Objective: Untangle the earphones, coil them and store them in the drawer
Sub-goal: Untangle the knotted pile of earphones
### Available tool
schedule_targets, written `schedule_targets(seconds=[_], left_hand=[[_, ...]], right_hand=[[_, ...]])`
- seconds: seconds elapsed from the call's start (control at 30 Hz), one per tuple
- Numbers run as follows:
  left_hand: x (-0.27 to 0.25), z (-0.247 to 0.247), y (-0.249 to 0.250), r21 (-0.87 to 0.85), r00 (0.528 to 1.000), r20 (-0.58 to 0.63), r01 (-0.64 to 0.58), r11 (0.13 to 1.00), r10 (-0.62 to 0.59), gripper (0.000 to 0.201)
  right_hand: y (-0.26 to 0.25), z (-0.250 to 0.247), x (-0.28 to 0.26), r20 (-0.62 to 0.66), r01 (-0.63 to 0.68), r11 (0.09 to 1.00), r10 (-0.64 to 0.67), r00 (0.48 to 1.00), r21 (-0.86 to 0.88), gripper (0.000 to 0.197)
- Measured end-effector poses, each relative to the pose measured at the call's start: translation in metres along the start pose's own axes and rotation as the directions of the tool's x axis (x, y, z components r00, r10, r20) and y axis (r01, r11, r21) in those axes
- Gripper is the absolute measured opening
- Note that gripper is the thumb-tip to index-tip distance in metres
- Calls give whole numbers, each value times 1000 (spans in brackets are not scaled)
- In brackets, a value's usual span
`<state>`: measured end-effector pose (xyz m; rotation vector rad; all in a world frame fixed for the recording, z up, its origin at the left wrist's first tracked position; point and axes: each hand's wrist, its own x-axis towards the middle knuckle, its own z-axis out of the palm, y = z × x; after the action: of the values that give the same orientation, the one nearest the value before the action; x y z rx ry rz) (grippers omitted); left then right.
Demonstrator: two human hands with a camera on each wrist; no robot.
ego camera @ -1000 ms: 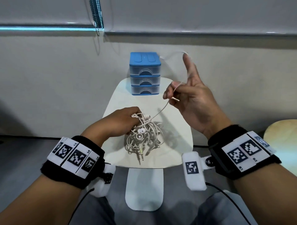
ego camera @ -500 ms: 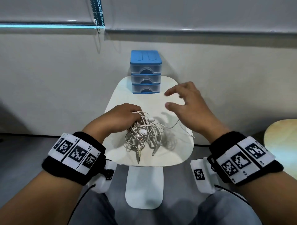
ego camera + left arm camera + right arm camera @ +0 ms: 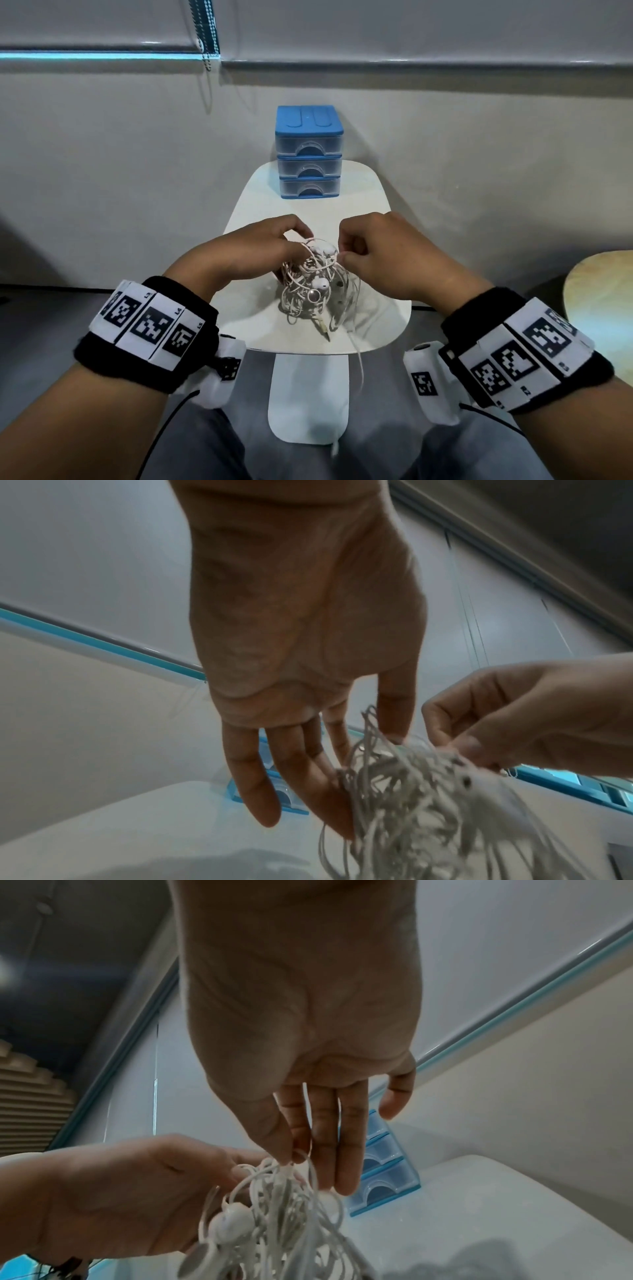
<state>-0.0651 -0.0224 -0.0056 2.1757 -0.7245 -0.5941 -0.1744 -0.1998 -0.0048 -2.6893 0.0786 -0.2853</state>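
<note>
A tangled bundle of white earphones sits over the middle of the small white table. My left hand grips the bundle from its left and top, cords lying against its fingers. My right hand pinches a cord at the bundle's upper right between thumb and forefinger. One loose cord end hangs over the table's front edge. A jack plug points toward me. The blue three-drawer unit stands at the table's far end with all drawers closed.
The wall rises right behind the drawer unit. A round wooden tabletop shows at the right edge. The table's white base is on the grey floor between my knees. A blind chain hangs at upper left.
My right hand dropped from its raised position, let go of the pulled-out cord, and moved in to pinch the tangle. The freed cord now trails over the front edge. My left hand stayed on the bundle.
</note>
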Motion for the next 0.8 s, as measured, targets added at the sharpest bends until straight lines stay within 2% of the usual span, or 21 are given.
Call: schedule_targets(seconds=[0.07,0.13,0.2,0.23,0.3,0.43,0.6,0.7,0.8], left_hand=[[-3,-1,0,64,1000,19,-24,998,23,34],[-6,-1,-2,158,987,-63,-135,978,147,44],[-7,-3,-3,253,932,-142,-293,922,335,40],[-7,-3,-3,303,907,-132,-347,888,400,34],[-6,0,-2,381,894,-59,-391,838,445,26],[-2,14,-4,468,916,-65,-323,822,397,13],[1,26,1,547,942,-70,-240,802,329,12],[3,34,3,559,957,-95,-176,811,273,14],[6,37,4,611,968,-101,-121,782,229,13]], right_hand=[[2,1,0,8,5,1000,-5,1000,-13,19],[4,4,0,12,10,1000,-10,1000,-29,16],[5,6,1,4,12,999,-12,1000,-34,15],[5,8,2,-4,6,1000,-6,1000,-23,16],[9,10,3,-13,-11,1000,11,1000,20,20],[12,12,4,-9,-36,996,36,999,78,19],[15,18,6,11,-48,996,47,999,76,21],[19,27,8,22,-100,992,99,995,73,23],[24,33,11,45,-165,983,162,986,82,22]])
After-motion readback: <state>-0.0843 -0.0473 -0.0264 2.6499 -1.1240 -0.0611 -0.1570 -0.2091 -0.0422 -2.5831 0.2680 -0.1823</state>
